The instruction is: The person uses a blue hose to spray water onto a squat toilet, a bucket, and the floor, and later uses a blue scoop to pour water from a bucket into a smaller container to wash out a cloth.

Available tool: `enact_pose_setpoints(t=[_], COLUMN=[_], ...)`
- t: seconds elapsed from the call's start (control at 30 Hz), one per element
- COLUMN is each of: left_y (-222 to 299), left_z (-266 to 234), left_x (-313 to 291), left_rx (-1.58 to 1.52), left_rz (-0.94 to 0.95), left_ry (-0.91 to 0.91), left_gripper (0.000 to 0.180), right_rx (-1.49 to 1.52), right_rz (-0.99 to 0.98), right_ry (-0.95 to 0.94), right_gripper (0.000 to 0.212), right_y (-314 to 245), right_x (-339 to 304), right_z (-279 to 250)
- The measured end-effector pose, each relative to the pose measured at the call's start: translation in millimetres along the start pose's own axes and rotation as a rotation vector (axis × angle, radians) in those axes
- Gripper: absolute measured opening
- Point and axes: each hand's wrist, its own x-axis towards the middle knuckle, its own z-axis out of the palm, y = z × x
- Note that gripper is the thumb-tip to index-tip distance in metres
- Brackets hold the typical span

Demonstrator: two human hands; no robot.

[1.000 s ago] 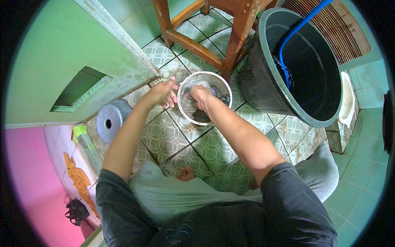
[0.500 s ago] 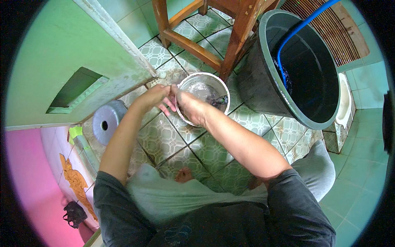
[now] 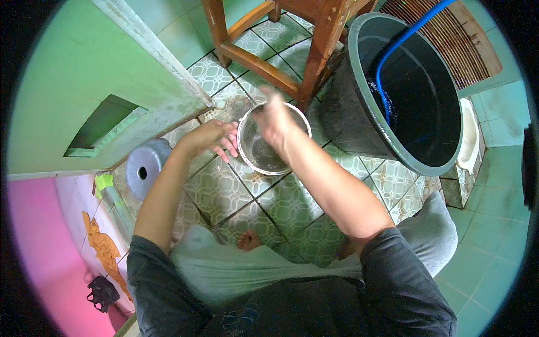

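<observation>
A round bucket with a pale rim (image 3: 270, 172) stands on the tiled floor in front of me, with water inside. My left hand (image 3: 217, 138) is at the bucket's left side, empty, its fingers apart and their tips close to the rim; whether they touch it I cannot tell. Over the bucket's opening is my right hand (image 3: 274, 122), smeared by motion, so its fingers and anything in them are unclear. My right wrist and forearm cover part of the rim and the inside.
At the right a large dark tub (image 3: 359, 121) holds water, with a blue hose (image 3: 387, 53) running into it. A wooden stool (image 3: 261, 67) stands beyond the bucket. To the left, a grey-lilac plastic stool (image 3: 140, 174) sits by the green door (image 3: 62, 84).
My right hand has lifted away from the left and swung up over the bucket's far side. My hands are now apart. The dark thing seen inside the bucket is no longer visible.
</observation>
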Motion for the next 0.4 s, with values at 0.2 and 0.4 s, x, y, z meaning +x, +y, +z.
enact_pose_setpoints(t=[0.2,0.4], left_y=[1.6,-8.7], left_z=[3.6,-7.3], left_x=[6.4,6.6], left_rx=[-0.014,-0.069], left_rz=[0.031,-0.003], left_ry=[-0.128,-0.118], left_gripper=[0.042,0.047], right_rx=[-0.26,0.006], right_rz=[0.005,0.131], right_ry=[-0.052,-0.273], right_gripper=[0.049,0.062], right_y=[36.5,5.1], right_x=[15.7,4.7], right_z=[-11.1,-13.4])
